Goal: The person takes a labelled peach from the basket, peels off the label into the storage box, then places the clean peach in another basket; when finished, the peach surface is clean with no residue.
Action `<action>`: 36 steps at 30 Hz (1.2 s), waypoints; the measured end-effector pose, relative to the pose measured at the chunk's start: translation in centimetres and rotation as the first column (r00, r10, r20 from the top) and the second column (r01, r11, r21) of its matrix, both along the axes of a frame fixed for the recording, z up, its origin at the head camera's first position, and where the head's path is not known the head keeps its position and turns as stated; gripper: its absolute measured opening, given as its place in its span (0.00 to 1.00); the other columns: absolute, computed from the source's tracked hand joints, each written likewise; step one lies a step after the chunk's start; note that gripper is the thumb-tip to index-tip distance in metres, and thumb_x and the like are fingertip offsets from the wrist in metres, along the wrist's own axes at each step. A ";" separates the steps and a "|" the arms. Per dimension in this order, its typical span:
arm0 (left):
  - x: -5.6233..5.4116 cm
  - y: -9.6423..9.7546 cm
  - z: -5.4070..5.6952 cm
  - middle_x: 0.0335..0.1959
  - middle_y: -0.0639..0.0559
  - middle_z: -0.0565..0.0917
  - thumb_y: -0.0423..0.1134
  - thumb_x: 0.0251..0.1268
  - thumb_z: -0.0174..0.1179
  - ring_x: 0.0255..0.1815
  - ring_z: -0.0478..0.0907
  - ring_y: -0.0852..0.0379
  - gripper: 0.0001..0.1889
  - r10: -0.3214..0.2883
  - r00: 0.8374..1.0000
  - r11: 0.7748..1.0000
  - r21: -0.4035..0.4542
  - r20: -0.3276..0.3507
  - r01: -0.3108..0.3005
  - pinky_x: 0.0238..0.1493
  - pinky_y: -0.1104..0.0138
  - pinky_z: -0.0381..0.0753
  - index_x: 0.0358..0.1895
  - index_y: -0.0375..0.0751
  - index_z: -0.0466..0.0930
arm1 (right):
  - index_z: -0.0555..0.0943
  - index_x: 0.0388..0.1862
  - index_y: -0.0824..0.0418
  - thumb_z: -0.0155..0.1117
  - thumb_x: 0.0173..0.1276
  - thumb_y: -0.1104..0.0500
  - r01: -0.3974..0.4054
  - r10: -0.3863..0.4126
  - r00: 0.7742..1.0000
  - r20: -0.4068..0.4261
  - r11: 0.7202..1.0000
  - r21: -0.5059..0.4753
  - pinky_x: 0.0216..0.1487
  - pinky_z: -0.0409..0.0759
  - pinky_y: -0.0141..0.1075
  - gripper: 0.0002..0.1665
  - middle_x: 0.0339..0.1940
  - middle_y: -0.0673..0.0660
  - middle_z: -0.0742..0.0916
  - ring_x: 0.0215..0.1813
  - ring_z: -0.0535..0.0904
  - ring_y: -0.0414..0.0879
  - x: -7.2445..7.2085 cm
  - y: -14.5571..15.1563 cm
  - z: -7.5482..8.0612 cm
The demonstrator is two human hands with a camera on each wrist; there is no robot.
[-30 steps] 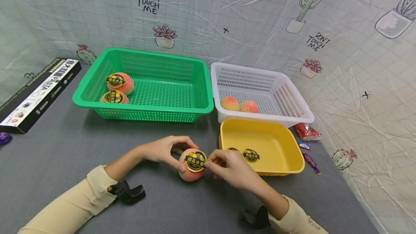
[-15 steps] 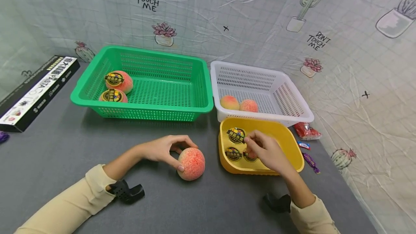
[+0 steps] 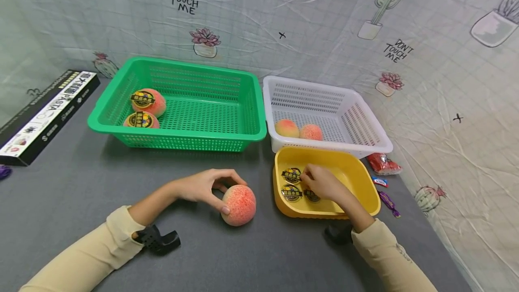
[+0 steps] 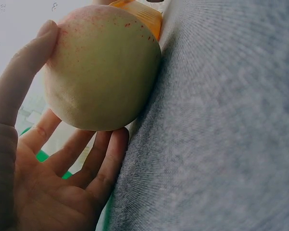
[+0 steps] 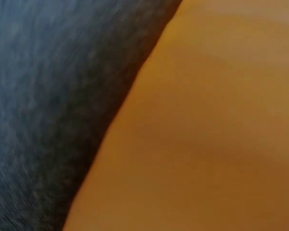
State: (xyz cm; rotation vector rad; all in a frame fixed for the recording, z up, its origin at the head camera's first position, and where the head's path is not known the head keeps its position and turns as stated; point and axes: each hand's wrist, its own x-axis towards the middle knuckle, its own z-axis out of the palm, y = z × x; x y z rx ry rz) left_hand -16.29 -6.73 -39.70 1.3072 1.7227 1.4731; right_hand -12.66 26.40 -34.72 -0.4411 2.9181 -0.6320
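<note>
Some room between peach (image 3: 240, 205) and tub (image 3: 338, 162)

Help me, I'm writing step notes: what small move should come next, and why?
Probably the right hand should let go of the far sticker: its fingers are at that sticker's edge inside the yellow tub, near two other stickers, while the peach in the left hand shows no sticker.

red-speckled peach (image 3: 239, 205) | yellow tub (image 3: 350, 172) | black-gold stickers (image 3: 291, 193) | green basket (image 3: 194, 141) | white basket (image 3: 308, 100)

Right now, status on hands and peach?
Left hand gripping peach. Right hand at fruit label inside yellow basin. Basin wall between right hand and peach.
</note>
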 end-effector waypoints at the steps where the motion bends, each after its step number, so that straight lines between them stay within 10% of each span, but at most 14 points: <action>1: 0.0 0.0 0.0 0.54 0.48 0.76 0.38 0.53 0.71 0.54 0.73 0.51 0.29 -0.002 1.000 1.000 0.001 0.002 0.002 0.52 0.58 0.75 0.58 0.39 0.72 | 0.75 0.29 0.64 0.54 0.70 0.65 -0.002 0.002 1.000 -0.004 1.000 0.027 0.29 0.70 0.37 0.08 0.23 0.52 0.78 0.25 0.70 0.43 -0.1 0.0 -0.2; 13: 0.0 0.1 -0.1 0.54 0.48 0.77 0.37 0.53 0.71 0.54 0.73 0.51 0.28 -0.012 1.000 1.000 0.012 -0.002 0.012 0.52 0.58 0.75 0.58 0.39 0.72 | 0.71 0.26 0.63 0.62 0.67 0.60 0.056 -0.042 0.997 -0.068 0.976 0.212 0.30 0.71 0.40 0.13 0.20 0.54 0.73 0.26 0.70 0.48 -0.8 -0.9 -0.5; 20: 0.0 0.0 0.2 0.54 0.49 0.76 0.38 0.53 0.71 0.55 0.72 0.51 0.28 -0.016 1.000 1.000 -0.005 0.000 0.016 0.53 0.58 0.75 0.59 0.39 0.72 | 0.70 0.29 0.62 0.66 0.63 0.57 0.156 -0.138 0.979 -0.149 0.981 0.117 0.24 0.69 0.37 0.14 0.21 0.53 0.74 0.24 0.70 0.47 -0.4 -1.5 0.3; 28: 0.0 -0.5 1.8 0.54 0.41 0.76 0.39 0.58 0.68 0.55 0.73 0.46 0.26 0.075 0.993 0.997 0.003 -0.090 -0.075 0.54 0.59 0.74 0.57 0.32 0.72 | 0.75 0.33 0.62 0.69 0.60 0.62 -0.101 0.035 0.917 -0.398 0.984 -0.146 0.29 0.74 0.35 0.11 0.27 0.52 0.76 0.28 0.72 0.44 1.5 -4.4 1.4; 33: -0.1 -1.6 4.1 0.48 0.50 0.80 0.35 0.61 0.65 0.48 0.77 0.51 0.16 0.284 0.919 0.958 0.124 -0.274 -0.259 0.48 0.61 0.77 0.52 0.40 0.78 | 0.76 0.41 0.63 0.71 0.60 0.61 -0.305 0.189 0.877 -0.442 0.929 -0.209 0.34 0.79 0.35 0.15 0.36 0.54 0.78 0.34 0.76 0.45 2.5 -6.5 1.4; 36: -0.3 -2.2 5.1 0.43 0.54 0.80 0.31 0.57 0.67 0.39 0.78 0.57 0.12 0.429 0.799 0.901 0.258 -0.422 -0.348 0.41 0.63 0.78 0.44 0.45 0.81 | 0.76 0.49 0.63 0.70 0.60 0.60 -0.395 0.275 0.870 -0.409 0.885 -0.245 0.42 0.79 0.34 0.20 0.45 0.55 0.78 0.41 0.79 0.47 3.0 -7.6 1.4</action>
